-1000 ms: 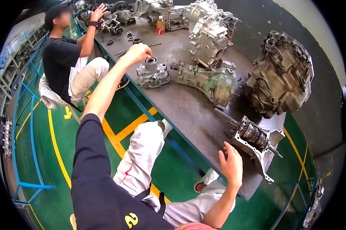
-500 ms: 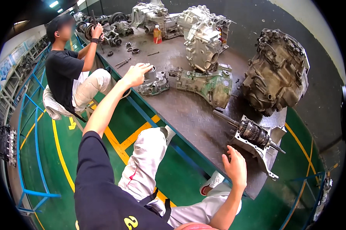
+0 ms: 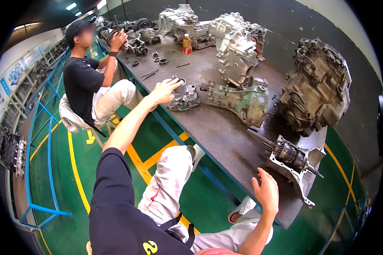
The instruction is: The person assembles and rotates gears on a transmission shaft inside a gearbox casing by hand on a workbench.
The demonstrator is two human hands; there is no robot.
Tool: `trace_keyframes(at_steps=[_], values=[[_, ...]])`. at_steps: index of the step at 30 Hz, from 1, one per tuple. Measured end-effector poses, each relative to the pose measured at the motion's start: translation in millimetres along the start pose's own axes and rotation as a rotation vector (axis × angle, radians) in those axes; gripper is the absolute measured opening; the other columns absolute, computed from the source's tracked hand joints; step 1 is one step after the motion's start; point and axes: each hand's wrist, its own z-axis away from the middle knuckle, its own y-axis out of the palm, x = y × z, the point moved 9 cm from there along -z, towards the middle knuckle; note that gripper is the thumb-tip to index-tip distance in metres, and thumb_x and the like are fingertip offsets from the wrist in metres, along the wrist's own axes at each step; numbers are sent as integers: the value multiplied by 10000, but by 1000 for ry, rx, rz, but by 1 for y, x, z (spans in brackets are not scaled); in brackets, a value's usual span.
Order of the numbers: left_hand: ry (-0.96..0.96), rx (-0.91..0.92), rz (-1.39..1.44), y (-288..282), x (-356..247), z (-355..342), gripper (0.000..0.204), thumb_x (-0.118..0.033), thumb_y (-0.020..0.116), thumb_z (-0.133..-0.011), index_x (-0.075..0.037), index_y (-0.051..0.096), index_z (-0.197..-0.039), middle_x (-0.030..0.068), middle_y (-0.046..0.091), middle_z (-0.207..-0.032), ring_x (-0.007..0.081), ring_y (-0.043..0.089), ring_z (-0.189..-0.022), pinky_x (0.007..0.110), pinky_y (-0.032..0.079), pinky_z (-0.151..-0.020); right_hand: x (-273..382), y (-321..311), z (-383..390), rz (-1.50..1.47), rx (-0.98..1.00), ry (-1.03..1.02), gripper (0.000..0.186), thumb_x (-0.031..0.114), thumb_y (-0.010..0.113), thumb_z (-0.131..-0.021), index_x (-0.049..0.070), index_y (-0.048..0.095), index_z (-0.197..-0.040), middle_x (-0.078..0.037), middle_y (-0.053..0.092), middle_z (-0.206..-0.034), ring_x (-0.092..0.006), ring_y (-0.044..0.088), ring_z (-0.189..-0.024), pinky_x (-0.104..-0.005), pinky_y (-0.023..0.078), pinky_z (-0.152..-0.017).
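My left hand (image 3: pixel 164 92) is stretched out to the far left edge of the bench. Its fingers lie over the round neck of a small grey metal housing (image 3: pixel 187 101), reaching across the top rather than wrapping it. Low at the bench's near edge hovers my right hand (image 3: pixel 266 192), fingers loosely apart with nothing in them. Just beyond it rests an open half gearbox casing (image 3: pixel 301 187), in which a gear shaft (image 3: pixel 290 156) with stacked gears lies. To the right of the small housing is a greenish, dirty gearbox housing (image 3: pixel 238 101) on its side.
A large brown, grimy gearbox (image 3: pixel 312 91) stands at the right, and silver casings (image 3: pixel 238 51) at the back. A bottle (image 3: pixel 187 44), rings (image 3: pixel 162 61) and thin rods (image 3: pixel 149 74) lie on the metal bench (image 3: pixel 212 136). A seated co-worker (image 3: pixel 83 72) holds a part at the left.
The whole view has shifted, so the scene sits further right and slightly lower. My left hand stays on the small housing, and my right hand still hovers by the bench edge.
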Motion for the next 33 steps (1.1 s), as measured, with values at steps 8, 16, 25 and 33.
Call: trace_keyframes(at_steps=[8,16,25,33], values=[[29,-53,-139,-4,-9,3,784,-122,646,-820,-196,406,-1562,61,381,-1636,337,395,-1457,563,357,-1129,30,-3,-2,49,-32,-95,417,182,687,-918,26,609,-1297,-162,678,-1082,-354,632,-1018,-448,495,-908],[28,-138,-51,-13,-22,0,699,-209,653,-823,-151,493,-1500,83,496,-1555,319,513,-1342,520,420,-1081,27,6,1,102,24,-46,444,159,695,-908,43,603,-1327,-163,674,-1164,-361,622,-1083,-441,490,-967],[54,-133,-37,-14,-6,5,743,-183,651,-805,-178,453,-1521,44,493,-1562,416,571,-1179,505,479,-1036,24,17,2,120,38,-27,466,149,689,-913,55,586,-1358,-152,675,-1184,-346,623,-1116,-436,472,-1004],[10,-186,-18,-8,-8,9,722,-144,649,-820,-177,459,-1516,41,483,-1570,385,582,-1141,475,464,-1053,20,29,-1,91,88,-22,486,152,693,-911,58,579,-1374,-157,678,-1180,-334,629,-1113,-435,474,-1000]])
